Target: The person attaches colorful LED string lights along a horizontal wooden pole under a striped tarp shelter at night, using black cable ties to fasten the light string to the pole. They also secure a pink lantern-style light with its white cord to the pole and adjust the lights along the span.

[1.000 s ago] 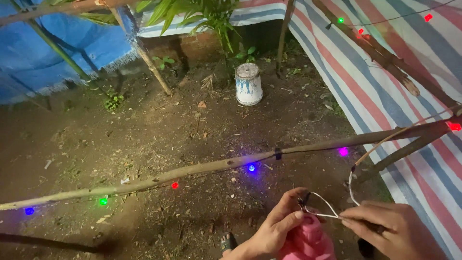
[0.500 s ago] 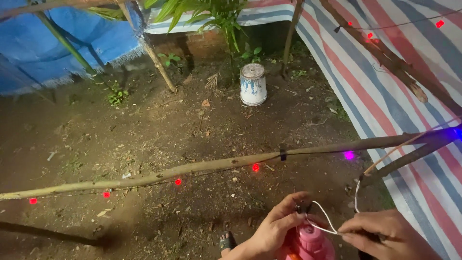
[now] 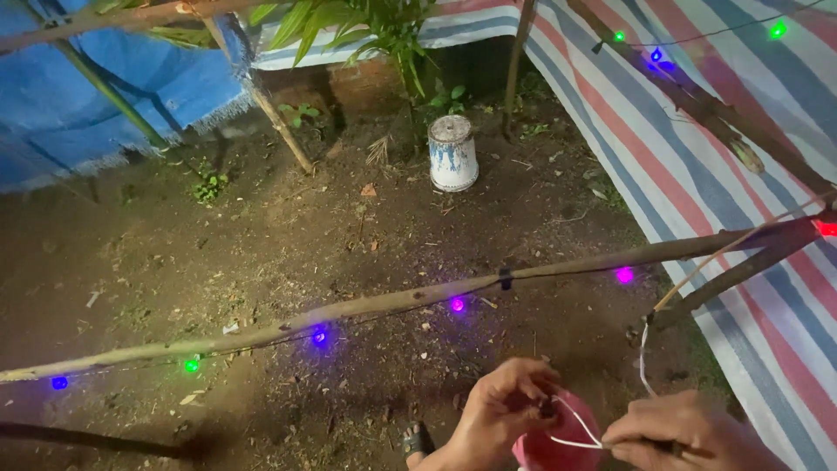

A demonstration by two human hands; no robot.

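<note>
My left hand (image 3: 501,410) pinches a small dark piece at the end of a thin white cord (image 3: 580,427), low in the view. My right hand (image 3: 684,432) grips the same cord farther right; the cord rises from it toward a wooden pole (image 3: 384,305). A pink round object (image 3: 558,445) sits just under both hands, partly hidden by them. The pole runs across the view with a string of small coloured lights (image 3: 456,303) hanging along it.
Bare dirt ground lies below. An upturned white bucket (image 3: 453,154) stands at the back by green plants (image 3: 375,26). A striped tarp (image 3: 697,166) covers the right side, a blue tarp (image 3: 96,96) the back left. My sandalled foot (image 3: 418,439) shows near the bottom.
The view has shifted slightly and the lights have changed colours. Both hands stay together on the white cord above the pink object, moving a little lower in the view.
</note>
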